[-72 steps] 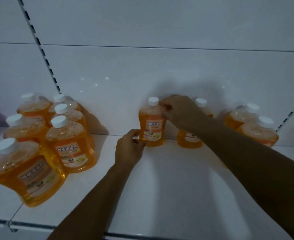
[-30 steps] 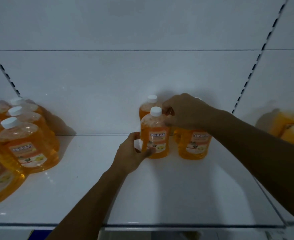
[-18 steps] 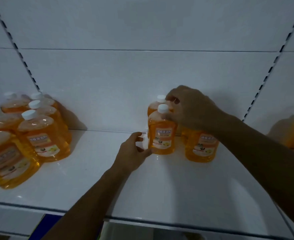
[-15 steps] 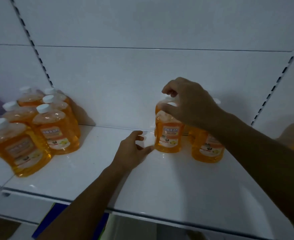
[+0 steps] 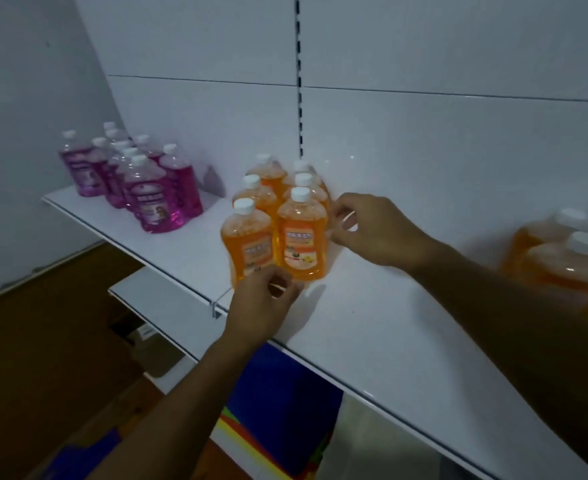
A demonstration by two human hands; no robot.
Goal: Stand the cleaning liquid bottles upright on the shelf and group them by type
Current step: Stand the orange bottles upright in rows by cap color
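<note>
The front orange bottle stands upright on the white shelf in a tight cluster, full, so likely heavy, its smooth plastic slippery; gripping the waist seems safest. The left hand curls loosely at its base and the right hand hovers half-open beside it, neither holding. Its orange label's writing is too blurred to read.

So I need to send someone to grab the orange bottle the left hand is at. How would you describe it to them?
On the white shelf, find the tight cluster of orange bottles between the pink bottles and the slotted upright. It is the front left bottle, nearest the shelf edge, and the left hand is at its base.
</note>
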